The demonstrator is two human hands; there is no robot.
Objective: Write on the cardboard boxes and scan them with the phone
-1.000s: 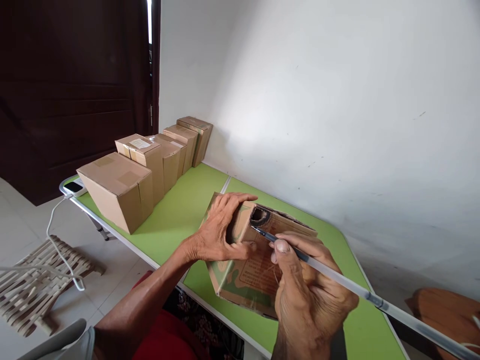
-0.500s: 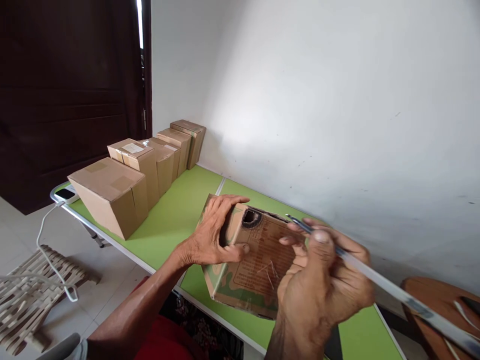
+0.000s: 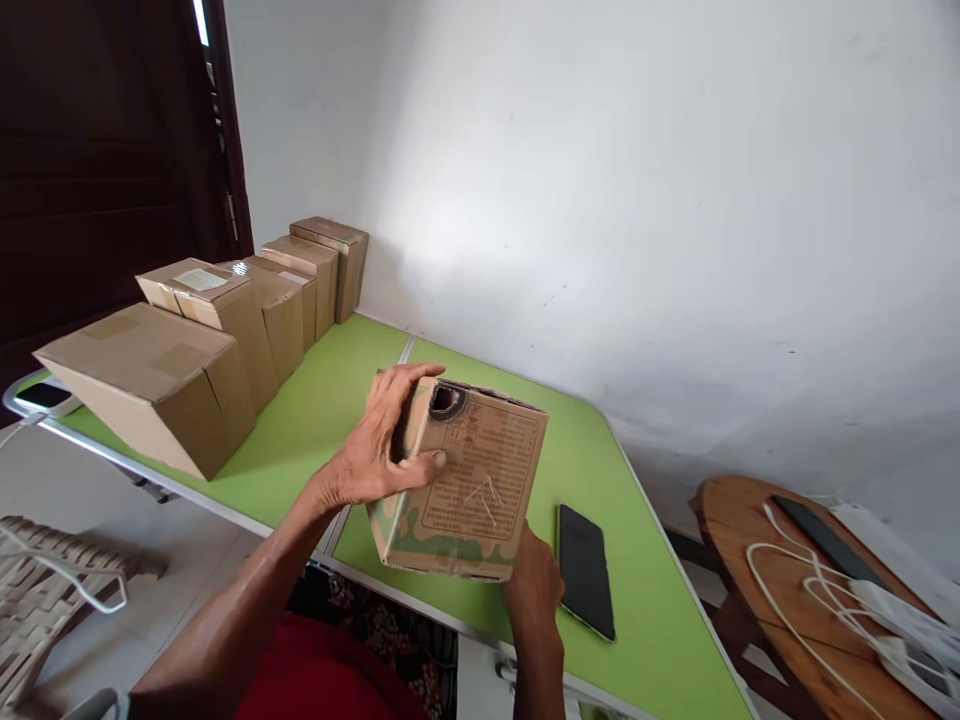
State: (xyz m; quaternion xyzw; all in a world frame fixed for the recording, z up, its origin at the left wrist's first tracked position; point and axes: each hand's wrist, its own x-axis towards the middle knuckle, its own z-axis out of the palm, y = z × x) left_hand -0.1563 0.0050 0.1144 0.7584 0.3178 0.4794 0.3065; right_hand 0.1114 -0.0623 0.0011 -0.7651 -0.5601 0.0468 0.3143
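A printed cardboard box [image 3: 480, 470] is held tilted above the green table, with a dark-ringed hole in its upper left corner and pale scratch-like marks on its face. My left hand [image 3: 394, 440] grips its left side, thumb on the printed face and fingers over the top edge. My right hand [image 3: 534, 580] is at the box's lower right, its fingers hidden behind the box. No pen shows in this view. To the right of that hand a black smartphone [image 3: 585, 570] lies on the table.
Several closed cardboard boxes [image 3: 150, 370] stand in a row along the table's left side. A white device [image 3: 49, 396] with a cable sits at the left end. At right, a round wooden stool [image 3: 742, 520] carries cables and a power strip. The green table [image 3: 315, 410] stands near the wall.
My right hand has moved down and left behind the box, and the pen it held is out of sight. The view has shifted right, uncovering the smartphone. My left hand keeps its grip.
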